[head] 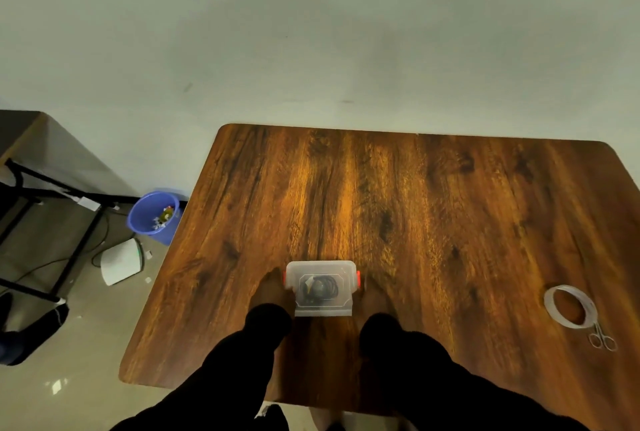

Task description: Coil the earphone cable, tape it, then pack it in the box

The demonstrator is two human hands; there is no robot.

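Between both hands' fingers point(277, 287), lidded box point(322, 287)

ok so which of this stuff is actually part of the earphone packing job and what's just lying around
Part of the job:
- clear box, lid on, red latches
- coiled earphone cable inside it
- tape roll
- small scissors beside the roll
- left hand and right hand at the box's sides

Just lying about:
- blue bucket on the floor
- white device with cables on the floor

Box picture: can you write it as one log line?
box: lid on, cable inside | left hand, right hand: at box sides | tape: unused
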